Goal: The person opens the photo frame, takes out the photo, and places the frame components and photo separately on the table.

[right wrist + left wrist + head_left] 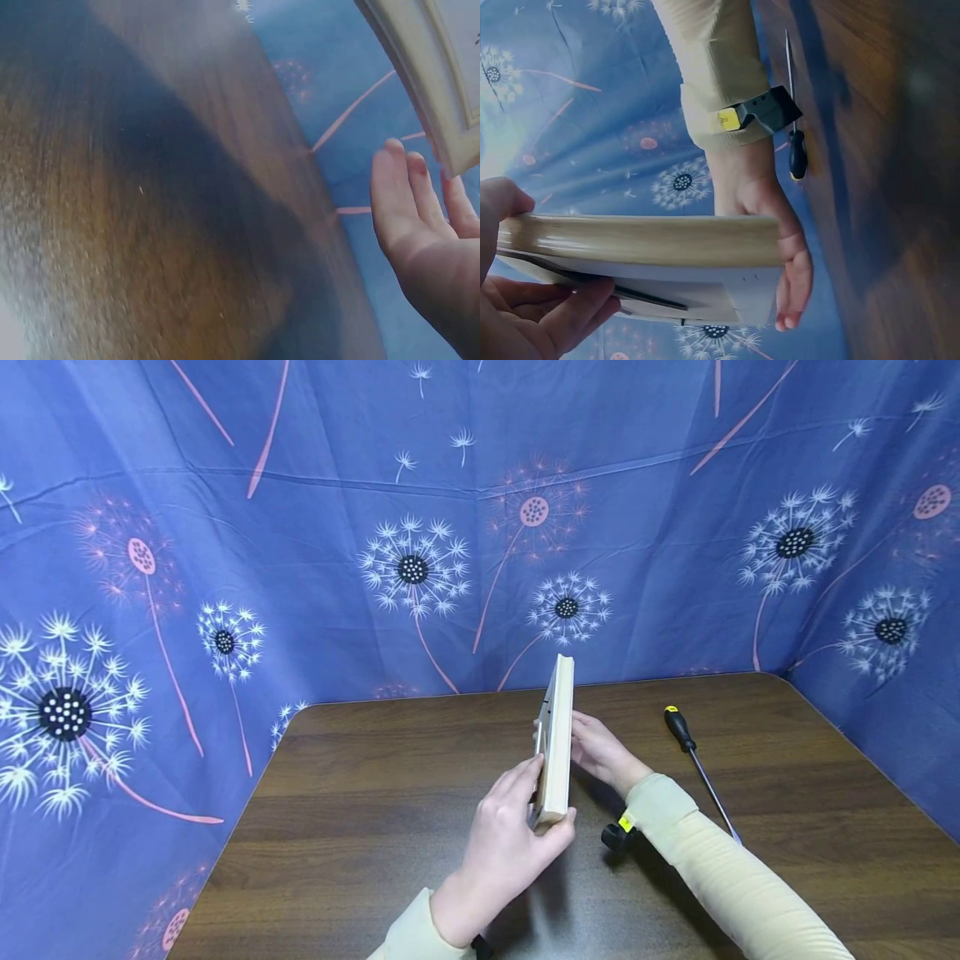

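Observation:
A cream picture frame (558,743) is held upright above the table, edge toward me, its molded front facing right. My left hand (498,835) grips its near end, thumb on one side and fingers on the back. In the left wrist view, a thin dark strip (656,297) runs along the pale back panel (742,292) near those fingers. My right hand (600,752) is at the front side by the far end, partly hidden by the frame. In the right wrist view its fingers (391,187) extend fairly straight, fingertips right by the frame's corner.
A screwdriver (678,727) with a black and yellow handle lies on the brown wooden table (360,793), right of my right forearm. A black wrist camera (615,837) sticks out from the right cuff. Blue dandelion-print cloth (300,568) hangs behind the table and along its sides.

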`<state>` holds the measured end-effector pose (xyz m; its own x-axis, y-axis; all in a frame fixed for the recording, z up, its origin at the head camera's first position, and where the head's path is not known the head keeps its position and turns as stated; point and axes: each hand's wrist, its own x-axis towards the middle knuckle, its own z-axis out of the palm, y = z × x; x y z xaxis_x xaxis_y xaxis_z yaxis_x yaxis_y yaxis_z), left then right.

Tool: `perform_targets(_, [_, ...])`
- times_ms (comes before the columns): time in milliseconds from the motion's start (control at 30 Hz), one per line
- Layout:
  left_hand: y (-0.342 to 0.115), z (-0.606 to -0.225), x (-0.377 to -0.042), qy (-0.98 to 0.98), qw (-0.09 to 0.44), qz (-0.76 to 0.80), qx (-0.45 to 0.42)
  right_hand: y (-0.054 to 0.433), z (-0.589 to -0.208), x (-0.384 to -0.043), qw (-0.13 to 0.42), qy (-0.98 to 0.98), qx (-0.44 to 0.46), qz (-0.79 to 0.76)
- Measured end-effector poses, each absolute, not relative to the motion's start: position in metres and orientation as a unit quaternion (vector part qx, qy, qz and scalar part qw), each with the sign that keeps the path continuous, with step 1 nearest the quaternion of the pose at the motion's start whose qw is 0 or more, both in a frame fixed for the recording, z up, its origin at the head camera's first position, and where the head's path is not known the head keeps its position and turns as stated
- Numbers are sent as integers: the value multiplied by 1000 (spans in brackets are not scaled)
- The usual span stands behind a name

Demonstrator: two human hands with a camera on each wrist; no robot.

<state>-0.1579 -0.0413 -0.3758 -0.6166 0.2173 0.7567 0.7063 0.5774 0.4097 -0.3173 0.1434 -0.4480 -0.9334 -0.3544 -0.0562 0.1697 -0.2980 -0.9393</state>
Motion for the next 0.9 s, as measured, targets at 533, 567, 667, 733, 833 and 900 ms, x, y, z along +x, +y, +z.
perform_targets(533, [-43, -382, -160, -763, 252, -530, -270, 165, -433, -311, 162, 553, -69, -815])
perform_targets(567, [-43, -383, -159, -762, 249, -536, -263, 166, -432, -311, 158, 556, -70, -813])
perform_targets(667, [-44, -384, -157, -764, 234, -551, -240, 170, -429, -309, 149, 569, -61, -806])
perform_targets(733, [-45, -384, -156, -764, 219, -564, -225, 173, -428, -309, 143, 585, -51, -797])
perform_targets(833, [-47, -387, -156, -756, 201, -584, -217, 177, -425, -308, 136, 606, -41, -782])
perform_targets(900, [-48, -389, -157, -752, 191, -594, -212, 179, -423, -308, 132, 614, -37, -777])
